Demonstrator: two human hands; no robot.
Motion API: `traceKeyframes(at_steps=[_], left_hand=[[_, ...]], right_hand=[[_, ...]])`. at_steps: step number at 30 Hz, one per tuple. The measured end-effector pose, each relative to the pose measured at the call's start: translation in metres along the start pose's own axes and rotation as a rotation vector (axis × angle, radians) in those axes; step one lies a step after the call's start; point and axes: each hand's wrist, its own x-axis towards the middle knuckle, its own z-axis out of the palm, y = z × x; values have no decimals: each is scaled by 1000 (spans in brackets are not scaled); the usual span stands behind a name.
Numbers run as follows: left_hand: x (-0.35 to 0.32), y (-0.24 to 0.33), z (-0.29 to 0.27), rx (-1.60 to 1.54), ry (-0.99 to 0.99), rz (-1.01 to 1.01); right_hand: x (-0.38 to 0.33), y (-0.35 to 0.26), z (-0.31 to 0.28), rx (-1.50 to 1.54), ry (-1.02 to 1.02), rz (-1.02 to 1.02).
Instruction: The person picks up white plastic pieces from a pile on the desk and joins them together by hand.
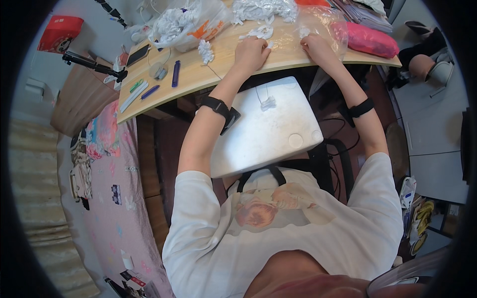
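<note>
My left hand (252,53) rests at the table's near edge with its fingers curled in, next to loose white pieces (261,33). A bit of white shows by its fingertips, but what they hold is hidden. My right hand (319,48) is closed at the thumb and fingers, beside a clear plastic bag (332,24); anything pinched there is too small to name. A white ruffled piece on a wire stem (205,51) lies left of my hands. Across my lap sits a white foam-like slab (268,131), bearing a small white bundle with thin wires (268,103).
Plastic bags of white pieces (186,25) stand along the table's back. A pink package (371,39) lies at the right. Pens (176,73), green scissors (136,86), a tape roll (159,72) and a phone (138,55) occupy the left end. A pink-covered bed (112,198) is at left.
</note>
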Motion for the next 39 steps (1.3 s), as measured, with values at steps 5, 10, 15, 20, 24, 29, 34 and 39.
traceKeyframes(at_steps=[5, 10, 15, 20, 24, 29, 34, 39], left_hand=[[2, -2, -5, -171, -107, -24], [8, -4, -27, -365, -34, -87], [28, 1, -71, -514, -46, -41], [29, 8, -107, -651, 126, -119], [23, 9, -107, -720, 188, -149], [-4, -10, -101, -832, 185, -214], [-14, -8, -90, -856, 213, -263], [-20, -12, -85, -889, 301, -312]], right_hand=[[4, -1, -6, 25, -79, 71], [12, -17, -23, 154, -77, 155], [46, -32, -56, 342, 17, -20], [95, -93, -127, 454, 142, -15], [99, -116, -143, 615, 256, 144], [97, -110, -82, 896, 218, -95], [86, -118, -52, 940, 123, 90], [85, -122, -29, 1045, 95, 136]])
